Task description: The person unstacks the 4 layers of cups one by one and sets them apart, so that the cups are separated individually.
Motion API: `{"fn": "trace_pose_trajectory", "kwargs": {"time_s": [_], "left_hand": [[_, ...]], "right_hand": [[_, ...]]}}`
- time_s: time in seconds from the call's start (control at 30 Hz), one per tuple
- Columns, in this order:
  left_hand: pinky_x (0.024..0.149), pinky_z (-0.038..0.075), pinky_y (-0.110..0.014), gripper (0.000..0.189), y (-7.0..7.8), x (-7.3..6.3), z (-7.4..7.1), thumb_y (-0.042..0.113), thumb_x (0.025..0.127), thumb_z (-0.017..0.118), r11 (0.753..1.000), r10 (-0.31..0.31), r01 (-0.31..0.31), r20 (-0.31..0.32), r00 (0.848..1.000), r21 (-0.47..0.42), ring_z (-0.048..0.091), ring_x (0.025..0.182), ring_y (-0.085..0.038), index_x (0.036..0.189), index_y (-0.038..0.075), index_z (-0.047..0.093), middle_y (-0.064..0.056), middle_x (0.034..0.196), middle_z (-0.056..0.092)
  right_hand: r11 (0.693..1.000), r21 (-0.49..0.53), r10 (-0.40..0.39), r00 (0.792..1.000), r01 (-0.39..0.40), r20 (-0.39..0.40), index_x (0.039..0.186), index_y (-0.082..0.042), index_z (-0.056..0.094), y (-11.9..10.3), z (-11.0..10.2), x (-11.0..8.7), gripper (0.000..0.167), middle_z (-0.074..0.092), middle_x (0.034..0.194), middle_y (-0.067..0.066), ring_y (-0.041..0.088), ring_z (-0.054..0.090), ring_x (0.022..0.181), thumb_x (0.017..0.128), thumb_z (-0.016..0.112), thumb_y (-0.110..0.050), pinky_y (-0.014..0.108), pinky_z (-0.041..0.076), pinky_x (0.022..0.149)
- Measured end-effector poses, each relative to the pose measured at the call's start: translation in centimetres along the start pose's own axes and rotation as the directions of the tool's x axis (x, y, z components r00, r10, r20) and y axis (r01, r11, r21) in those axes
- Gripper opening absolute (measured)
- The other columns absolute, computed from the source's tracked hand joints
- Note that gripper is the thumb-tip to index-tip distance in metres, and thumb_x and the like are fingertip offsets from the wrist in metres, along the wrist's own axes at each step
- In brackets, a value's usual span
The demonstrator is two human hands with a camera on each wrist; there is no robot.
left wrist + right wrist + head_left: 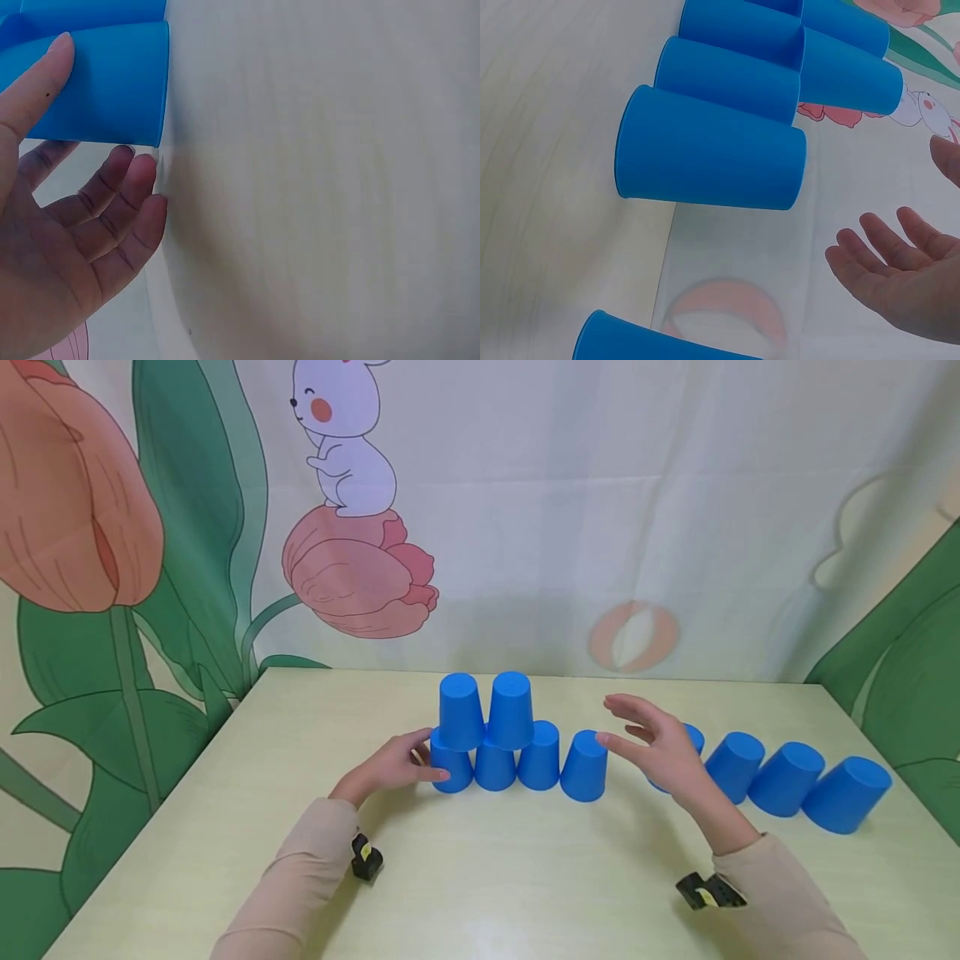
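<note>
Filling the lower frame was a pale table [480,885]; behind it hung a printed sheet [525,552], tulip [82,502] and rabbit [345,468] at upper left. Black devices [366,860] sat at both wrists. Mid-frame: four upside-down blue cups [539,760] stood in a row, two top cups [512,710] bridging the left three. Left hand [393,764] gripped the leftmost base cup [459,764]. Right hand [663,743] was relaxed, holding nothing, near the row's right end. Right of frame, a second row [783,781] of four stood, its left cup [696,739] partly hidden by that hand.
</note>
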State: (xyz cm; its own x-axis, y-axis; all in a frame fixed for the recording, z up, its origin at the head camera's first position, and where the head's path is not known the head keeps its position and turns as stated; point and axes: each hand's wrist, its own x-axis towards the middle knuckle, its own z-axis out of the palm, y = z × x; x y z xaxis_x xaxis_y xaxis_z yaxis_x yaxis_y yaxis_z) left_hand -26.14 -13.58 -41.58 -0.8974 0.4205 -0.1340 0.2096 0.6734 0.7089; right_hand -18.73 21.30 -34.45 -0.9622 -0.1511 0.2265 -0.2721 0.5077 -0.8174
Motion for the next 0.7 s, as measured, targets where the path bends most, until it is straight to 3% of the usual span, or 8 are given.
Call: {"fn": "trace_pose_trajectory", "kwargs": {"time_s": [0.3,0.7], "left_hand": [[0.07,0.048,-0.032,0.064,-0.7,0.2,-0.2,0.034,0.077,0.072,1.0,0.011,-0.011,0.024,1.0,-0.014,0.053,0.084,-0.021,0.131,0.012,0.044,-0.005,0.091,0.056],[0.066,0.048,-0.031,0.073,-0.8,0.4,0.1,0.032,0.078,0.071,0.998,-0.012,0.015,0.041,0.999,-0.059,0.054,0.079,-0.02,0.138,0.009,0.036,-0.005,0.087,0.057]], "right_hand": [[1.0,0.027,0.013,0.998,-0.014,0.067,0.135,-0.006,0.039,0.0,1.4,2.5,0.06,0.045,0.133,0.016,0.032,0.042,0.121,0.086,0.063,-0.03,0.047,0.037,0.097],[0.997,0.063,-0.059,0.982,0.049,0.178,0.136,-0.008,0.038,-1.7,5.1,5.6,0.065,0.046,0.133,0.015,0.033,0.042,0.121,0.082,0.069,-0.026,0.048,0.038,0.094]]}}
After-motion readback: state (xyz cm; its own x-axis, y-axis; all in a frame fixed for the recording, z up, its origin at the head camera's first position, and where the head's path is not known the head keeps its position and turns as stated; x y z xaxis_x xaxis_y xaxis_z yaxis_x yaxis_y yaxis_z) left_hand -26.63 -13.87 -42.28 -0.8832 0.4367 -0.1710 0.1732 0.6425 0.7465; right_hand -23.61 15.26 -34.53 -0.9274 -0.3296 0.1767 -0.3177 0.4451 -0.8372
